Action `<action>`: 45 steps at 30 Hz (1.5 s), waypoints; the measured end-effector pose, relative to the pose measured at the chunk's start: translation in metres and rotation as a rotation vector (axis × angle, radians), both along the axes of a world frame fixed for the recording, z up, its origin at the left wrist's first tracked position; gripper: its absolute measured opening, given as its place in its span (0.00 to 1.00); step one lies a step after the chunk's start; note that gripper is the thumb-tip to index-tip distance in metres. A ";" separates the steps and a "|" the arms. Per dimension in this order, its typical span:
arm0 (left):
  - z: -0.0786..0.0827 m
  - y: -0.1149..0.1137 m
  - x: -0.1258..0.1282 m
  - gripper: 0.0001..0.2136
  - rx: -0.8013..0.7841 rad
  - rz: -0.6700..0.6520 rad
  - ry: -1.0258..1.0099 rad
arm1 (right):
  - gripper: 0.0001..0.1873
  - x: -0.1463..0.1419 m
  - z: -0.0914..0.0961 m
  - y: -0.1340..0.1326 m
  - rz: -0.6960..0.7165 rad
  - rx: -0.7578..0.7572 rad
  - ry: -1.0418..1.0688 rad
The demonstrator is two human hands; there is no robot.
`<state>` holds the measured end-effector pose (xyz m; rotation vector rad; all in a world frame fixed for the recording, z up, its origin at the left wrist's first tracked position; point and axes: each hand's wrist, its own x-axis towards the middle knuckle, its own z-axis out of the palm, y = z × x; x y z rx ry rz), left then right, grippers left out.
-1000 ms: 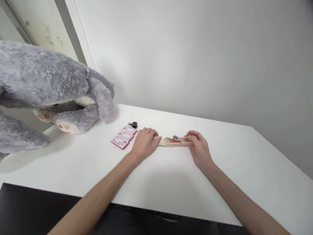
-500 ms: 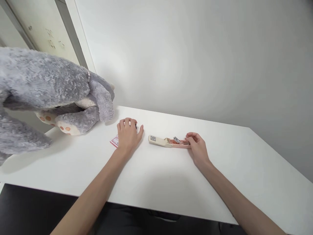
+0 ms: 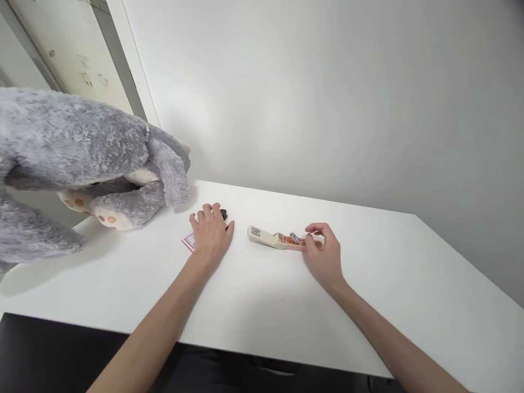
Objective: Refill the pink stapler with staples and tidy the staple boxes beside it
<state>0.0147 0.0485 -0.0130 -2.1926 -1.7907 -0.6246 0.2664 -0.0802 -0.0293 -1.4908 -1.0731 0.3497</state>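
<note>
The slim hinged case (image 3: 280, 245) lies opened out on the white bench (image 3: 254, 295), in the span between the two hands, its cream lid pointing toward the left and its pink tray running under the right. It looks like thin, stiff plastic, so it should feel light and rather smooth; the hinge is probably the weakest spot, and the tray's long side walls, away from that joint, seem the surest hold. A small metal piece (image 3: 294, 238) slants up out of the tray and could shift if the case is tipped. The right hand (image 3: 326, 253) is curled over the tray's end, thumb and forefinger slightly apart; whether they pinch anything cannot be told. The left hand (image 3: 210, 232), well apart from the lid, spreads loosely bent fingers over a red-and-white box (image 3: 189, 241), just beside a black-topped object (image 3: 223, 214); its grip is hidden.
</note>
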 end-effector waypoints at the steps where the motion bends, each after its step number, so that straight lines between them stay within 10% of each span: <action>1: 0.001 0.000 0.000 0.24 -0.009 -0.003 -0.004 | 0.06 -0.001 -0.001 0.000 0.001 0.008 -0.027; 12: 0.005 -0.001 0.002 0.24 0.078 -0.127 -0.146 | 0.06 -0.002 -0.002 -0.001 0.017 0.044 -0.054; 18: 0.006 0.002 0.004 0.26 0.340 -0.404 -0.340 | 0.04 -0.006 0.002 -0.004 0.060 0.065 -0.058; 25: 0.011 -0.020 0.019 0.30 0.423 -0.813 -0.406 | 0.03 -0.011 0.011 -0.014 0.307 0.166 -0.151; 34: 0.009 -0.048 0.037 0.34 0.320 -1.167 -0.440 | 0.29 -0.018 0.012 -0.015 0.932 -0.173 0.247; 45: 0.004 -0.056 0.042 0.37 0.128 -1.283 -0.454 | 0.20 -0.012 0.006 -0.007 1.015 -0.336 0.410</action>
